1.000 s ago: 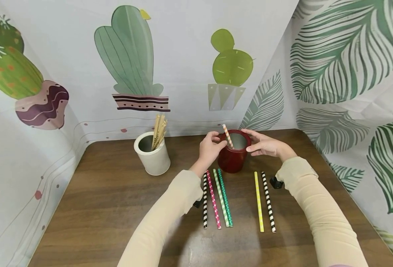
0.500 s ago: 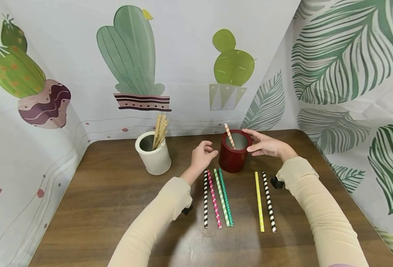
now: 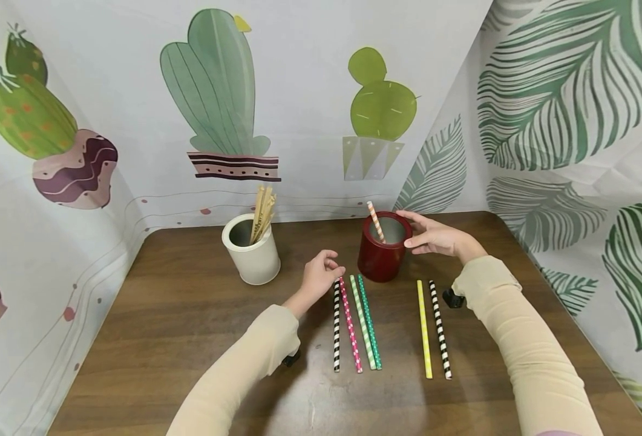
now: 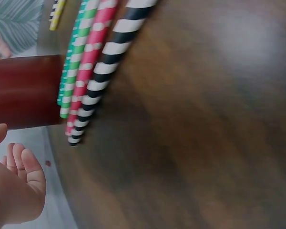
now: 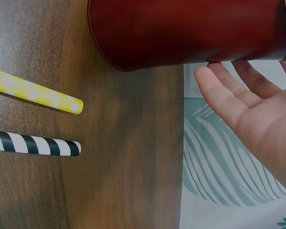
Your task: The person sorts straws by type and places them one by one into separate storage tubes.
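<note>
My left hand [image 3: 322,274] hovers over the far ends of a black-and-white striped paper straw [image 3: 336,327] and a pink dotted straw [image 3: 350,327]. Its fingers are loosely bent with nothing between them; the left wrist view shows the hand [image 4: 20,183] apart from the straws. Beside these lie a light green striped straw [image 3: 362,321] and a teal dotted straw [image 3: 370,321]. An orange-and-white striped straw [image 3: 376,221] leans inside the red cup [image 3: 382,263]. My right hand [image 3: 435,237] touches the cup's right side, thumb in front, fingers extended along the wall [image 5: 188,33].
A white cup [image 3: 252,260] holding several paper-wrapped sticks [image 3: 262,215] stands at the back left. Right of the middle lie a yellow dotted straw [image 3: 424,330] and another black-and-white straw [image 3: 440,330]. A printed cloth [image 3: 310,91] hangs behind the wooden table [image 3: 163,327].
My left hand has let go of the orange-and-white straw in the red cup and moved left and nearer, over the straws on the table. The right hand has stayed at the cup.
</note>
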Available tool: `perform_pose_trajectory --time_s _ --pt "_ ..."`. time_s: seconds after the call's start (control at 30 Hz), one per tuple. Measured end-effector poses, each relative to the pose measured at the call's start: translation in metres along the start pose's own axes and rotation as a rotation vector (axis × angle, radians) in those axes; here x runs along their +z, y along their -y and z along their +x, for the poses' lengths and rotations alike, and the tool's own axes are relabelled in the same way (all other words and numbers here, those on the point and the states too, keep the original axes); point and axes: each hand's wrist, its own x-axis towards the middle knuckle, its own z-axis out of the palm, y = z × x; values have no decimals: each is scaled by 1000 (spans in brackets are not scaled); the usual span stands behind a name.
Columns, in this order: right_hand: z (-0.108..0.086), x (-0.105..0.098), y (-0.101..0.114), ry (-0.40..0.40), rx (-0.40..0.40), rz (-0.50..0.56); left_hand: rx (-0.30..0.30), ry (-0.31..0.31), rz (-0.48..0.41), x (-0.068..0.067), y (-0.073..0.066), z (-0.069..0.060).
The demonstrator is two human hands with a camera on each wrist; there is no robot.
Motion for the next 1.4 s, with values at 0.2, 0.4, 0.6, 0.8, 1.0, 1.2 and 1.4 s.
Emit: perform_pose_trajectory --time_s 0.2,0.4,0.6,0.8,1.0,1.2,1.4 --pt "2 -2 -2 -6 8 8 16 23 33 4 18 -10" --pt "3 -2 -3 -6 5 5 -10 47 46 6 25 -22" --pt "1 -1 -2 -9 0 4 -43 50 103 11 32 -29" --pt "0 0 0 -10 -2 4 -71 47 131 13 34 -32" --pt "1 -1 -2 1 -5 -5 -83 38 171 14 34 -33" --pt "1 -1 -1 -2 0 -1 -85 34 235 17 30 -34" --pt "1 -1 -1 -2 0 0 -87 29 322 21 25 -34"
